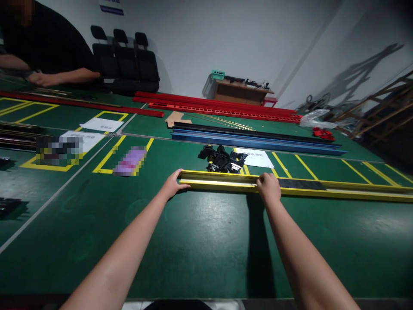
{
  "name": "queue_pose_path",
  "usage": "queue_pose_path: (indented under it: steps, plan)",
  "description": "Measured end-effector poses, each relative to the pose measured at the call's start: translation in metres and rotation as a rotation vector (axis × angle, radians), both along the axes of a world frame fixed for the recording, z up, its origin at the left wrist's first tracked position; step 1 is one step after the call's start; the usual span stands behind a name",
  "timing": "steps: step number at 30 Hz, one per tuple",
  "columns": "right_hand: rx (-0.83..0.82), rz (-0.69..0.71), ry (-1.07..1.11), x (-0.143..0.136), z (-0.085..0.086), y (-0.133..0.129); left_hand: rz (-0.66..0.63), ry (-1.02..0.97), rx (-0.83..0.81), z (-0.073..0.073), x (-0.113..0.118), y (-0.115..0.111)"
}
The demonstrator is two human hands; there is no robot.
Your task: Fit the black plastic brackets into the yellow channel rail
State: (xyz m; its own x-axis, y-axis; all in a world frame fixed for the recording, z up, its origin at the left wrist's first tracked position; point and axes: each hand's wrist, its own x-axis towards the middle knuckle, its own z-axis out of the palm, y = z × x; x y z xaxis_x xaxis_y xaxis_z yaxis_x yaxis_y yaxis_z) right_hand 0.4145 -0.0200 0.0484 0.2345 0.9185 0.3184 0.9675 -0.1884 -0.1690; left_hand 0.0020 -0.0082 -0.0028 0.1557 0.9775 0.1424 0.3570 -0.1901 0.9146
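A long yellow channel rail (pixel 222 187) lies across the green table in front of me and runs out of view on the right. My left hand (pixel 173 185) grips its left end, with the thumb along the near side and the fingers at the back. Farther along, my right hand (pixel 269 187) is closed at the channel, its curled fingers reaching into the groove. What those fingers pinch is hidden. Just right of that hand, a flat black piece (pixel 303 184) sits inside the channel. Behind the rail lies a loose pile of small black plastic parts (pixel 221 158).
Blue and black rails (pixel 258 141) lie beyond the parts, with red rails (pixel 219 107) at the far edge. A white paper label (pixel 258 158) lies by the pile. A purple blurred item (pixel 130 161) is at left. A co-worker's hand (pixel 43 79) shows far left.
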Motion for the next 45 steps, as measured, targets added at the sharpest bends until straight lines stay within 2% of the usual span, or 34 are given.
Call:
queue_pose_path:
  steps: [3,6,9,11,13,16,19,22,28,32,36,39,45]
  plan:
    - [0.06,0.177,0.119,-0.035,0.002,0.002,0.006,-0.097,-0.001,-0.002,0.0,0.002]
    - [0.127,0.332,0.225,-0.07,0.002,0.008,0.195,-0.226,-0.04,0.004,0.002,0.01]
    - [0.177,0.374,0.325,-0.095,0.0,0.015,0.448,-0.13,0.008,0.023,0.012,0.02]
    - [0.215,0.358,0.375,-0.104,-0.002,0.018,0.499,0.01,0.153,0.041,0.025,0.026]
    - [0.258,0.315,0.415,-0.109,-0.005,0.02,0.423,0.145,0.232,0.057,0.043,0.031]
    - [0.298,0.27,0.443,-0.111,-0.008,0.019,0.22,0.386,0.126,0.069,0.074,0.041]
    - [0.304,0.255,0.435,-0.112,-0.009,0.016,0.155,0.588,-0.027,0.067,0.103,0.055]
    - [0.309,0.243,0.401,-0.113,-0.01,0.014,0.145,0.654,-0.097,0.06,0.126,0.07]
    - [0.302,0.224,0.305,-0.115,-0.016,0.015,0.218,0.507,-0.284,0.051,0.156,0.096]
    - [0.29,0.178,0.264,-0.118,-0.019,0.017,0.225,0.429,-0.359,0.042,0.16,0.108]
    - [0.28,0.167,0.246,-0.12,-0.019,0.018,0.217,0.264,-0.409,0.037,0.155,0.11]
    - [0.279,0.161,0.239,-0.121,-0.019,0.018,0.196,0.093,-0.408,0.043,0.147,0.106]
    - [0.294,0.19,0.176,-0.121,-0.018,0.016,0.211,-0.191,-0.296,0.068,0.123,0.082]
